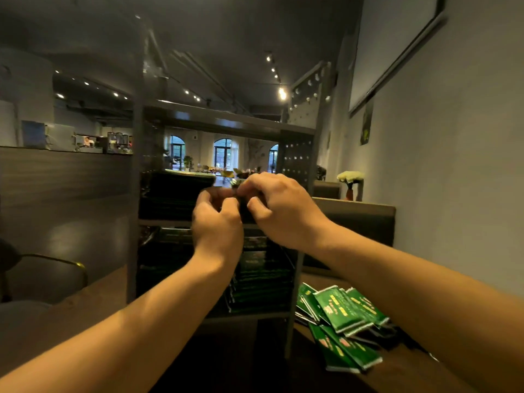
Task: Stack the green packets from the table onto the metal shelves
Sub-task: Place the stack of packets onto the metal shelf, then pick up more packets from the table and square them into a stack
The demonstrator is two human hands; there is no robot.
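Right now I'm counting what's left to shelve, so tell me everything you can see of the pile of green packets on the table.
The pile of green packets lies loose and fanned on the brown wooden table, right of the metal shelves. The packets are flat, glossy green rectangles with pale edges and small red and yellow print, overlapping at different angles. The right forearm passes above them; neither hand touches them. An exact count is unclear.
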